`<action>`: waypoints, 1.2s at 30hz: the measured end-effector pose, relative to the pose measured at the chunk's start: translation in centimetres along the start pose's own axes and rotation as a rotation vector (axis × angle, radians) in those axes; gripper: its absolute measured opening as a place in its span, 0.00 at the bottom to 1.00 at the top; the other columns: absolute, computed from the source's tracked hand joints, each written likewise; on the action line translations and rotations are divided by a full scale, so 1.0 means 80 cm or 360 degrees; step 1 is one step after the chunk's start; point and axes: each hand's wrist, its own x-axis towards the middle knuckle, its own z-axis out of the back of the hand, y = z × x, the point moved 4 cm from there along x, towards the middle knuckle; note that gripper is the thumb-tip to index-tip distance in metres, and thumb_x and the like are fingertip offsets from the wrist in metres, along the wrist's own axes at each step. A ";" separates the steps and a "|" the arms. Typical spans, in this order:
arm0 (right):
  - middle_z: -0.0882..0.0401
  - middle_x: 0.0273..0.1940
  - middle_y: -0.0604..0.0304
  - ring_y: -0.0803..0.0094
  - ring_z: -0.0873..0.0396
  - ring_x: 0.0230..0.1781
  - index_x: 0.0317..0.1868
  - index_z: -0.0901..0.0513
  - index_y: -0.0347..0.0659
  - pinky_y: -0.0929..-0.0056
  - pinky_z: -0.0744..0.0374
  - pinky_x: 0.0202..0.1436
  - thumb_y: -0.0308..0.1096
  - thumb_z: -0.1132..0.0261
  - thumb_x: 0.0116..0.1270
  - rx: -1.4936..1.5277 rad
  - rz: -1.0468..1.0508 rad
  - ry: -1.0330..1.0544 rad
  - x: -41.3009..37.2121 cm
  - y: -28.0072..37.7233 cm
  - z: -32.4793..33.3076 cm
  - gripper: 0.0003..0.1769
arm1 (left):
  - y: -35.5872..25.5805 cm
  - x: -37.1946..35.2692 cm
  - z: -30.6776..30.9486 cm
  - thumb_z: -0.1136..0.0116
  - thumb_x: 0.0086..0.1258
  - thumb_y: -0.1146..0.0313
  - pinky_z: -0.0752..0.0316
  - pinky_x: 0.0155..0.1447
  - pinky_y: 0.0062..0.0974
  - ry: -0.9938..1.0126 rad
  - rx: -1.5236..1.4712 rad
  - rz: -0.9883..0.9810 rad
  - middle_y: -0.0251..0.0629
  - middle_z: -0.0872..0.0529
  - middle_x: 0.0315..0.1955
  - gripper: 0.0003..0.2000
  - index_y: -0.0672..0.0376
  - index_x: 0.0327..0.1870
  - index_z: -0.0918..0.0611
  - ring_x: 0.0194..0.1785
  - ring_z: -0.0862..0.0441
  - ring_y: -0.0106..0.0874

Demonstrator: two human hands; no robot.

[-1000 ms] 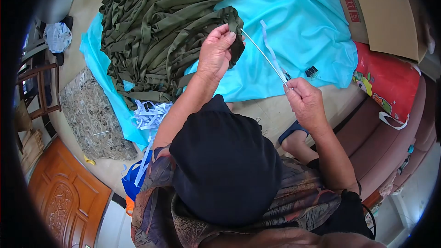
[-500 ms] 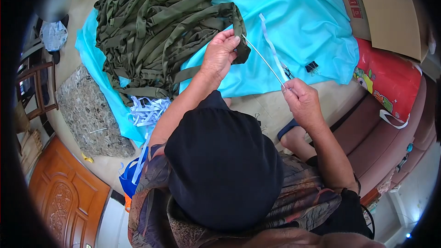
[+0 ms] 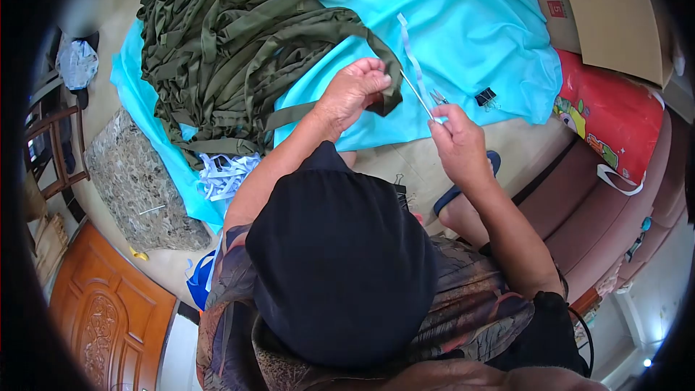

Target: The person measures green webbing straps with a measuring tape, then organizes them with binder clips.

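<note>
My left hand (image 3: 356, 92) pinches the end of a dark green fabric strip (image 3: 392, 87), which runs back into a big pile of green strips (image 3: 217, 43). My right hand (image 3: 457, 143) is closed on a thin metal rod (image 3: 416, 94), whose far tip points at the green strip. A pale narrow ribbon (image 3: 410, 47) lies on the turquoise cloth (image 3: 470, 22) beyond the rod. Small scissors (image 3: 439, 97) show beside my right fingertips, and a black binder clip (image 3: 486, 97) lies to their right.
White ribbons (image 3: 226, 174) lie bunched left of my left forearm. A patterned cushion (image 3: 141, 181) is on the floor at left. To the right are a cardboard box (image 3: 612, 14), a red bag (image 3: 615, 123) and a brown sofa (image 3: 601, 210). Another clip (image 3: 400, 192) is on the floor.
My right hand has moved left and up with the rod, closer to my left hand. The green strip's end has shifted right and down, and less of the rod shows.
</note>
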 end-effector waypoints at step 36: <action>0.20 0.28 0.59 0.76 0.22 0.28 0.41 0.24 0.37 0.74 0.24 0.34 0.26 0.31 0.58 0.0447 0.0076 0.0230 0.052 0.022 -0.046 0.12 | -0.024 -0.016 0.004 0.40 0.70 0.65 0.23 0.32 0.25 0.0193 -0.0011 -0.0041 0.41 0.14 0.35 0.12 0.65 0.47 0.21 0.29 0.20 0.27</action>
